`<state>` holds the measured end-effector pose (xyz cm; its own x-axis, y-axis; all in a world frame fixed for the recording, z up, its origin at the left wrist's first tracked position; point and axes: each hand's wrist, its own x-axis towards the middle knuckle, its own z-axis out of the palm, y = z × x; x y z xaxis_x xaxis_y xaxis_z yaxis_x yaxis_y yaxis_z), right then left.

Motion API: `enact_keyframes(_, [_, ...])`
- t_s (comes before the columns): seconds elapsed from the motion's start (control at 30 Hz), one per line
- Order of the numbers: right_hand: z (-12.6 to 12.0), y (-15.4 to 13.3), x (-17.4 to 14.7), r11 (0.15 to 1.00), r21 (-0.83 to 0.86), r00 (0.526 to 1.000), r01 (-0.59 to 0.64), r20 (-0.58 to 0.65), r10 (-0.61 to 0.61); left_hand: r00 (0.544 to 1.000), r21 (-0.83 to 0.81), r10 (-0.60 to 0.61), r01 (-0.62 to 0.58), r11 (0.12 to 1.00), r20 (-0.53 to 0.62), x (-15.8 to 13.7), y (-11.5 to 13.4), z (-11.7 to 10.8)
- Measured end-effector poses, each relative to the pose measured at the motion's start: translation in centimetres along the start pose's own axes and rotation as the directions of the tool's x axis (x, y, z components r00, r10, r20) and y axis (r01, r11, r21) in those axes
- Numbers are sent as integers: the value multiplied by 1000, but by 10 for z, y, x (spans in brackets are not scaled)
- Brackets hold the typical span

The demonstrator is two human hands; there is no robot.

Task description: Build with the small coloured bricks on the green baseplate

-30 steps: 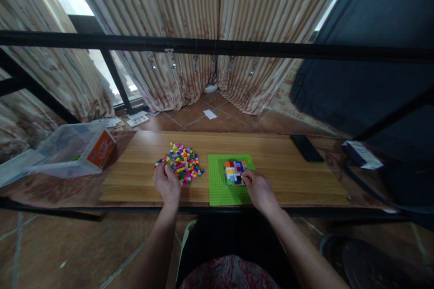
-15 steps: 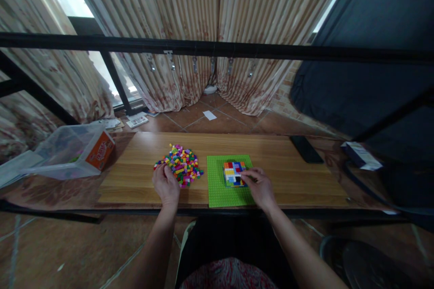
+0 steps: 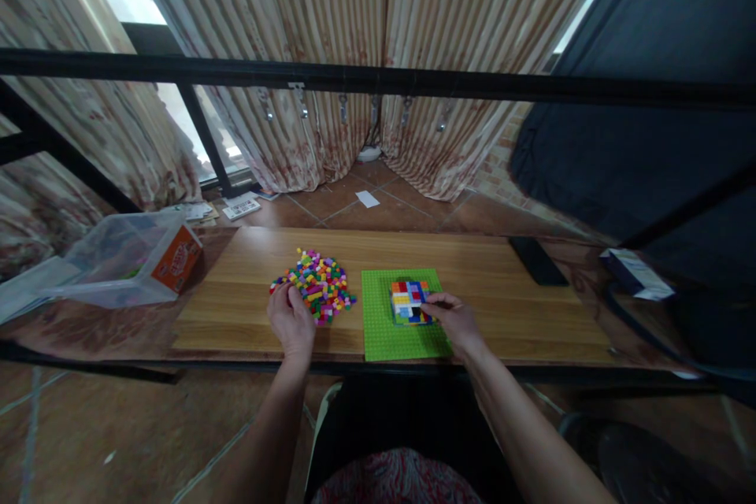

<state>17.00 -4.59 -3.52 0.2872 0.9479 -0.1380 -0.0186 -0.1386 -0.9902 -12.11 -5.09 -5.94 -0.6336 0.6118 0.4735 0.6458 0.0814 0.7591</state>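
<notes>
A square block of multicoloured toy bricks (image 3: 407, 298) stands on a green studded baseplate (image 3: 376, 331). My right hand (image 3: 457, 321) reaches in from the right, thumb and forefinger pinched together at the right side of the block; whatever lies between the fingertips is too small to make out. To the left, a heap of loose small bricks (image 3: 322, 283) in many colours lies on the wooden board. My left hand (image 3: 292, 321) rests at the heap's near left edge with its fingers curled closed, and their contents are hidden.
A clear plastic bin (image 3: 112, 283) with an orange label stands left of the wooden board (image 3: 236, 291). On the board's right lies a black phone (image 3: 537, 261). Beyond it is a small box (image 3: 638, 274). A black metal bar (image 3: 378, 80) crosses in front of the curtains.
The view has shifted slightly. Both hands keep nearly the same places, the right still pinching at the brick block and the left still at the heap.
</notes>
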Motion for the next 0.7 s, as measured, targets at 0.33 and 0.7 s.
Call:
enact_keyframes(0.33, [2,-16,-1,992,-55,993,-112,31,114,1000,-12,0,0,1000,-1,-1,-2,2])
enact_keyframes(0.7, [-3,-11,-2,995,-95,999,-39,11,40,1000,-165,-26,26,986,3,0,-7,-3])
